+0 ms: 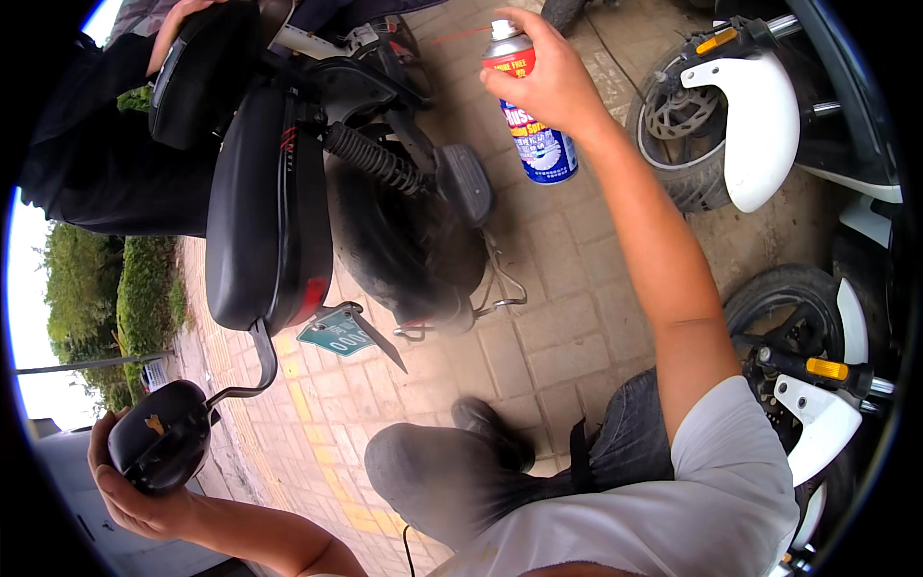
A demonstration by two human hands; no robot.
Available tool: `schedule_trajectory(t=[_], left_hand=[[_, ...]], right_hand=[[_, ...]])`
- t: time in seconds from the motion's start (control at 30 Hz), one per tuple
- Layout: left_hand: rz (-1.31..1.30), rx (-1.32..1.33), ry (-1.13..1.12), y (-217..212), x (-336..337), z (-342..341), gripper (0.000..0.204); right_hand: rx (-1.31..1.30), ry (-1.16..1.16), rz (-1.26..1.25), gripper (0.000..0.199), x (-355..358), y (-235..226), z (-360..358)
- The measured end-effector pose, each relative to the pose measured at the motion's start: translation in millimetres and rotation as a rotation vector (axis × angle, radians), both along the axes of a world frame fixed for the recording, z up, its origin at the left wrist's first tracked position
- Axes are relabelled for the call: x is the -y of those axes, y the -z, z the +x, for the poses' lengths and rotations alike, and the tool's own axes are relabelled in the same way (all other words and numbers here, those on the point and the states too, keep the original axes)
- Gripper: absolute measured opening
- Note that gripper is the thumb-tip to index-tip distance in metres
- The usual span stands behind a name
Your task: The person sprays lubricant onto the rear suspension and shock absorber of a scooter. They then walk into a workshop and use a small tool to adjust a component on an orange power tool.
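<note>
My right hand (561, 82) is wrapped round the upper part of a blue and red spray can (544, 154), its index finger up at the white nozzle. A thin red straw (460, 37) points left from the nozzle toward a scooter's rear end. My left hand (135, 495) grips a black padded backrest (159, 438) at the lower left. A curved metal bar (255, 380) joins that backrest to the scooter's long black seat (264, 212). Under the seat are a coil shock absorber (375, 159) and the rear tyre (385, 240).
A green number plate (334, 330) juts out behind the seat. Another person's dark-clothed body (125, 183) is at the upper left. Along the right stand other two-wheelers with white fenders (764, 135). Paving bricks (567, 327) cover the ground; green bushes (87, 288) grow at the left.
</note>
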State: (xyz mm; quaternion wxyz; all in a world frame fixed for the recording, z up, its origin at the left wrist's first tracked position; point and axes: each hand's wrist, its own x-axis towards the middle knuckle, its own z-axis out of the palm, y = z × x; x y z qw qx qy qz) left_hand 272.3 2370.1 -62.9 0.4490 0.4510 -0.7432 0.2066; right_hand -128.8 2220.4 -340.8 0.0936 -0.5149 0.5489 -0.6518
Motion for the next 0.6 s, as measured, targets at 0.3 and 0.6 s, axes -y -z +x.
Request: schedule_trajectory(t=[0.3,0.6], left_hand=[[0.036,0.022,-0.039,15.3,-5.1,-5.0,0.055],[0.059,-0.014,0.013,3.2,-11.5,-6.0,0.052]], right_hand=[[0.002,-0.034,0.022,0.067,9.3,9.1,-0.7],[-0.026,-0.027,-0.004,0.066,12.6,11.8,2.2]])
